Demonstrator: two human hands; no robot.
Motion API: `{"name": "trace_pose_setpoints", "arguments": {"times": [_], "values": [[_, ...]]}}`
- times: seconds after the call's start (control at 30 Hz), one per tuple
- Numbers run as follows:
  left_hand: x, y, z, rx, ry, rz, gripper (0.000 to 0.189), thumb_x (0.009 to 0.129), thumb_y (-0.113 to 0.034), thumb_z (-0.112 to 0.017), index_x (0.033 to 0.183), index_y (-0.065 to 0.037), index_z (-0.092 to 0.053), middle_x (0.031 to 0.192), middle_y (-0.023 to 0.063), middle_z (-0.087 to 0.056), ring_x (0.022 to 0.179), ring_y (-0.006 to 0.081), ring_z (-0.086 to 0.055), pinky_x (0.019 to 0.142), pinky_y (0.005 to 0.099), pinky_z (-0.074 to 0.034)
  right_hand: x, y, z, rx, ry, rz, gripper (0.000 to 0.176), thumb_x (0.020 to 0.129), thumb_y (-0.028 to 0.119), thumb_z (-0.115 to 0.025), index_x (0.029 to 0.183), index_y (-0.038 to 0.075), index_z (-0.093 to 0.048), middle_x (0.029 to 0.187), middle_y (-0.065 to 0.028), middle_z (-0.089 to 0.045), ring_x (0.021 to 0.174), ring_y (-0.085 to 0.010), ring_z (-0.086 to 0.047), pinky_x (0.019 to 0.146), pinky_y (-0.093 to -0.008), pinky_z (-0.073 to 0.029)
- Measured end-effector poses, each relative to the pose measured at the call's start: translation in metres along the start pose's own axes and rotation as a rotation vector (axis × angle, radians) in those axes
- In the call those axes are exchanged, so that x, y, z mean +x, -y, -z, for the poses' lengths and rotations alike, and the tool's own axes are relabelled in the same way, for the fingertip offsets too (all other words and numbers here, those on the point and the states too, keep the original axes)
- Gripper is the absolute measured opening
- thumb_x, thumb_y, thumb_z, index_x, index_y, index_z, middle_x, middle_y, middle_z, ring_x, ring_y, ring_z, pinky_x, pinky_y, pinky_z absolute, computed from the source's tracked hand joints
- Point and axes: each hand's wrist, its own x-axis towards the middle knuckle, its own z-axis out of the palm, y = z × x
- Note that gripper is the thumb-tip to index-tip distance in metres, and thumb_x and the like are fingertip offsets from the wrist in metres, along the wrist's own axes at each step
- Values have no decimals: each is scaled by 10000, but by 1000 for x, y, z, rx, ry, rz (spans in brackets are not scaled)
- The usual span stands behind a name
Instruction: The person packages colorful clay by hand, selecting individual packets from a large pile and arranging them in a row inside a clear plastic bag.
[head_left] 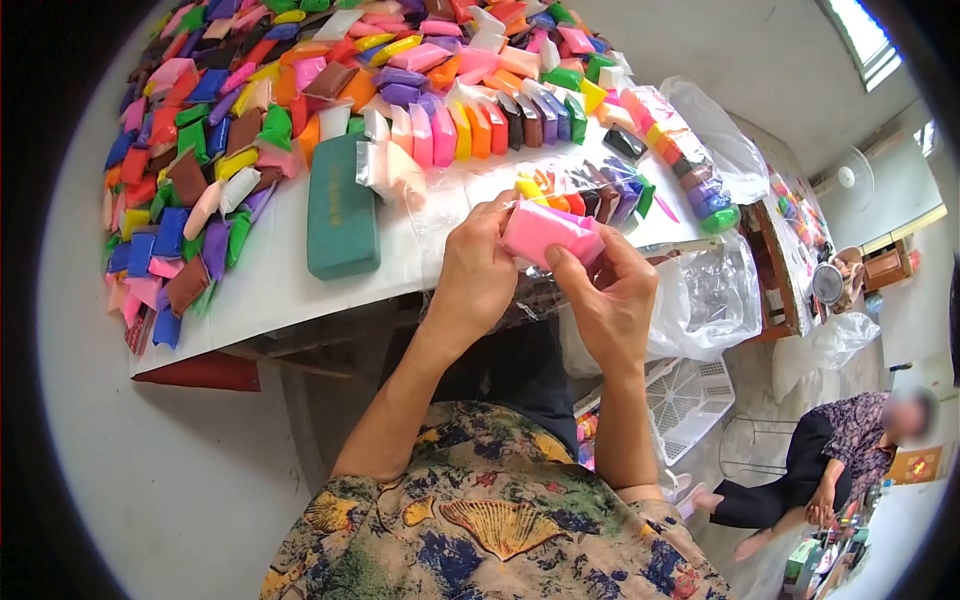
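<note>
Both hands are raised at the table's front edge around a bright pink clay packet in clear wrapping. My left hand grips its left end, with the fingers partly hidden behind it. My right hand pinches the right side, thumb on the front. Just beyond the hands, a short row of coloured packets lies in clear plastic, running from yellow through red and black to green. Left of the hands is a dark green box, with pale packets beside its right edge.
A large heap of coloured packets covers the left and back of the white table. A filled clear tube of packets lies at the right. Plastic bags hang near a white basket. Another person sits at lower right.
</note>
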Motion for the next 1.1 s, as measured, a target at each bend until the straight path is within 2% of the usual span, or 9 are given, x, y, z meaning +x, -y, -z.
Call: {"name": "trace_pose_setpoints", "arguments": {"times": [0.1,0.3,0.4,0.5,0.6,0.73,0.83,0.93,1.1], "values": [[-3,-6,-2,-128,-47,133,432,895,76,-399,1301,72,-545,1120,146,-680,1020,196,-651,917,344,-509,1,1,-4,-155,-78,81,293,782,145,-764,1026,-3,-701,735,-70,-643,535,-104,-544,523,-267,-448],[-6,-18,5,205,-57,-30,432,882,78,-382,1286,108,-528,1164,245,-632,1040,333,-655,931,366,-513,-1,-9,-12,-474,-172,335,344,769,186,-751,1047,6,-656,850,-130,-663,686,-285,-654,608,-371,-519],[-9,-12,2,338,-162,-182,413,880,74,-399,1269,116,-532,1169,284,-603,1069,407,-614,941,420,-498,-6,-6,-17,-597,-146,338,358,774,176,-743,1075,12,-637,869,-127,-649,772,-306,-663,630,-384,-526],[-13,-14,-1,431,-190,-185,395,900,45,-453,1283,104,-524,1196,283,-588,1115,427,-573,970,458,-460,-9,-8,-25,-599,-156,374,356,785,175,-741,1083,18,-628,898,-130,-630,779,-310,-657,630,-387,-526],[-14,-17,-3,405,-228,-109,459,886,31,-517,1328,133,-450,1270,320,-510,1205,463,-483,1038,496,-392,-7,-9,-36,-537,-248,360,343,775,152,-774,1083,42,-670,967,-118,-653,664,-280,-640,618,-378,-520],[-16,-13,-3,476,-260,-139,481,901,6,-536,1349,133,-417,1226,308,-514,1161,442,-505,1011,487,-407,-9,-8,-42,-482,-253,279,365,801,176,-779,1126,56,-664,977,-137,-612,657,-267,-635,585,-378,-522],[-17,-13,-6,431,-286,-121,449,887,12,-551,1309,122,-441,1156,295,-515,1108,440,-513,967,492,-416,-10,-14,-44,-495,-241,293,398,810,151,-777,1167,38,-640,937,-138,-594,643,-256,-633,563,-365,-517],[-17,-13,-9,361,-314,-115,338,871,22,-565,1190,100,-486,1065,274,-524,1027,430,-526,904,495,-426,-7,-18,-49,-394,-292,286,383,813,110,-776,1139,2,-607,928,-135,-591,633,-239,-639,552,-348,-512],[-14,-11,-5,326,-239,-58,142,869,25,-564,998,65,-520,994,248,-540,928,417,-544,826,483,-445,-5,-32,-52,-297,-313,319,283,825,65,-757,1019,-17,-569,908,-133,-579,637,-220,-652,538,-318,-518]]}}
